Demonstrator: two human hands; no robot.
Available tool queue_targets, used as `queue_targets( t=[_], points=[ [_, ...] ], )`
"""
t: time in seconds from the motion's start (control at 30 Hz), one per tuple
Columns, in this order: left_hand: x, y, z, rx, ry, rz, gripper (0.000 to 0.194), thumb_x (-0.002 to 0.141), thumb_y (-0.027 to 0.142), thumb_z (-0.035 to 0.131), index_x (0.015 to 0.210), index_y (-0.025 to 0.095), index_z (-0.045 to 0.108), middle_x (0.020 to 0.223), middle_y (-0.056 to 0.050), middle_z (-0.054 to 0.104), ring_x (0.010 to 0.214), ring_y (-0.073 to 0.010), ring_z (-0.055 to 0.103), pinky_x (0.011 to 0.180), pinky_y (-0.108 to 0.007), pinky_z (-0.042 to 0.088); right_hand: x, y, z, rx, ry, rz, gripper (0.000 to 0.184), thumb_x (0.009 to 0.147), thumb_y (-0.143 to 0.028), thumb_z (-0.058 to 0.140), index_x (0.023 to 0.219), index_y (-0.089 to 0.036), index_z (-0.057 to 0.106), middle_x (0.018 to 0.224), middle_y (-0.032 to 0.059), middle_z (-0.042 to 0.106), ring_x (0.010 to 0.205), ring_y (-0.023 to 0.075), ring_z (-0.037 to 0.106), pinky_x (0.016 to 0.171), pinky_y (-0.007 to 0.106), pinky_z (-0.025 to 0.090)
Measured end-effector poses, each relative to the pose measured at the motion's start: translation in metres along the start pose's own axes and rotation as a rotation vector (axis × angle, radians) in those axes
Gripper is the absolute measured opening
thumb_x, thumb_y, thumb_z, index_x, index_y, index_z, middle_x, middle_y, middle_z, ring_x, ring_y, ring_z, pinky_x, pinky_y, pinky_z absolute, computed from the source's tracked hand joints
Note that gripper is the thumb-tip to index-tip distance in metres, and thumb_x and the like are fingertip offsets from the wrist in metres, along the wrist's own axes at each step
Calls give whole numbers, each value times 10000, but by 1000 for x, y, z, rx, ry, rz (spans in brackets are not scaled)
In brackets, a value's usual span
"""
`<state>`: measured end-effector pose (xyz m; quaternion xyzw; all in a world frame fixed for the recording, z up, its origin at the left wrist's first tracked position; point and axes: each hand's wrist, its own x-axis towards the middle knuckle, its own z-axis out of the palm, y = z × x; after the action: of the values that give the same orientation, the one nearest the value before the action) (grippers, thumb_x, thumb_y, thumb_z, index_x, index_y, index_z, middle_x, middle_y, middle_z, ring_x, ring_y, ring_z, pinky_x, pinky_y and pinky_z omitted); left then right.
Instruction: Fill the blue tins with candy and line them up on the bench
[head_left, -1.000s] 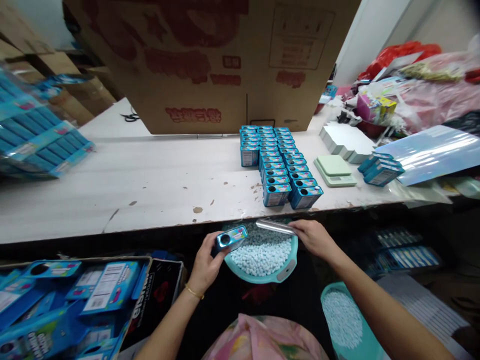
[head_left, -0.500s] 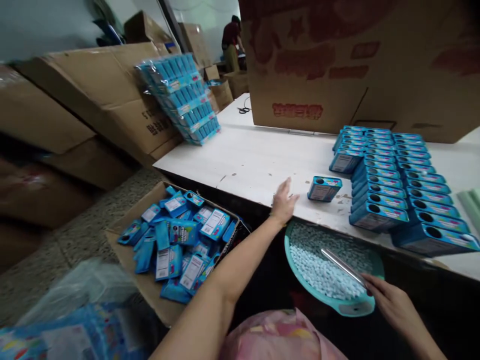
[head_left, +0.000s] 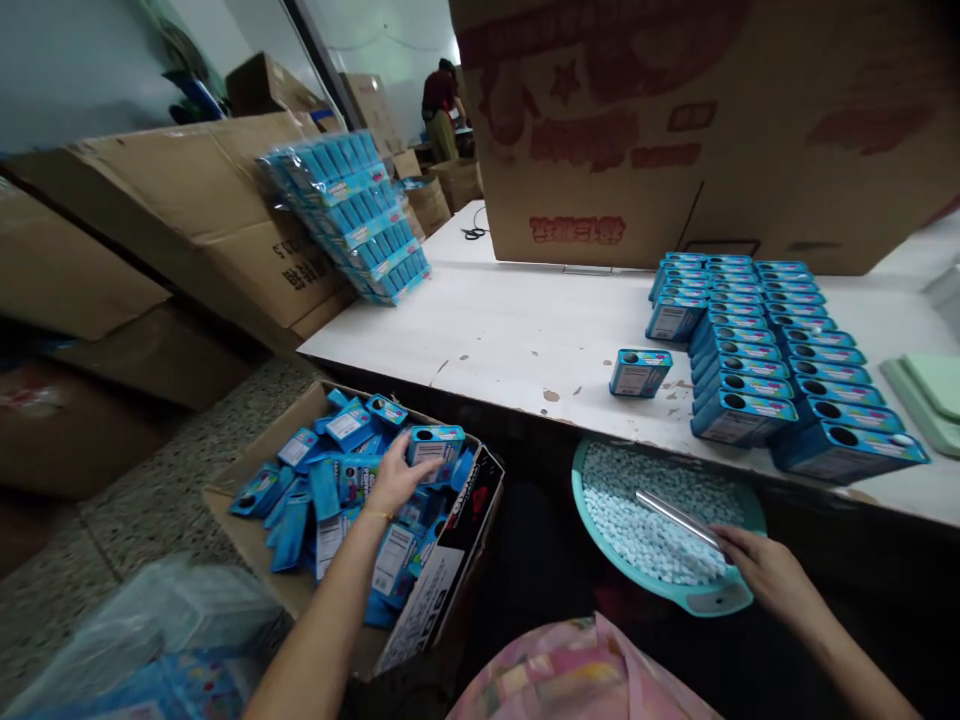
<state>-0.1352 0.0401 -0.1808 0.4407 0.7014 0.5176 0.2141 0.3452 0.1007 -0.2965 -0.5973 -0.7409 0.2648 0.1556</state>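
My left hand (head_left: 396, 478) reaches into an open carton (head_left: 300, 412) of small blue boxes on the left. Its thumb and fingers close on the left end of one blue box (head_left: 442, 437), which stands upright with a dark round hole in its top. In my right hand (head_left: 761, 568) is a shiny metal scoop (head_left: 675, 515), long and narrow like a half tube. The scoop lies over pale blue pellets (head_left: 630, 535) in a turquoise basin (head_left: 583, 505). A single blue box (head_left: 640, 373) stands on the white table (head_left: 510, 340) above the basin.
Rows of upright blue boxes (head_left: 742, 365) fill the table's right side, beside a pale green device (head_left: 926, 400). A big cardboard carton (head_left: 600, 140) blocks the back. Wrapped blue boxes (head_left: 352, 215) lean at left, near scissors (head_left: 474, 233). A person (head_left: 441, 105) stands far behind.
My left hand has moved from the table edge down and left into the carton, onto a blue box. My right hand still holds the scoop over the basin. The view has shifted slightly.
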Motion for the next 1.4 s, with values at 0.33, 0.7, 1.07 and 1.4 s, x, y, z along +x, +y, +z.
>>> queue_targets(
  t=[0.33, 0.7, 1.07, 1.4],
  points=[
    [-53, 20, 136, -537, -427, -216, 441, 527, 274, 704, 898, 169, 492, 819, -9, 630, 747, -166, 601, 717, -347, 489, -9, -2, -35, -631, -47, 96, 354, 732, -92, 311, 896, -207, 602, 890, 75, 632, 766, 186, 597, 591, 249, 403],
    [-86, -13, 293, -668, -591, -576, 404, 520, 267, 712, 836, 166, 481, 796, -32, 617, 687, -154, 601, 685, -352, 501, 44, -22, 49, -279, -31, 288, 341, 757, -117, 354, 973, -183, 610, 957, 114, 623, 914, 205, 546, 765, 294, 367],
    [-54, -8, 223, -325, -609, -89, 441, 572, 324, 656, 949, 171, 485, 885, -25, 595, 819, -171, 570, 792, -342, 435, 38, -7, 9, 143, 10, 153, 292, 746, -194, 403, 921, -149, 633, 733, 25, 645, 680, 125, 557, 625, 206, 398],
    [-60, 1, 256, 131, -682, 366, 374, 648, 233, 560, 1008, 177, 475, 933, -33, 563, 876, -169, 522, 812, -310, 400, 18, -83, -74, -239, -96, -22, 308, 737, -199, 393, 905, -253, 644, 897, 27, 646, 848, 162, 553, 683, 228, 372]
  ],
)
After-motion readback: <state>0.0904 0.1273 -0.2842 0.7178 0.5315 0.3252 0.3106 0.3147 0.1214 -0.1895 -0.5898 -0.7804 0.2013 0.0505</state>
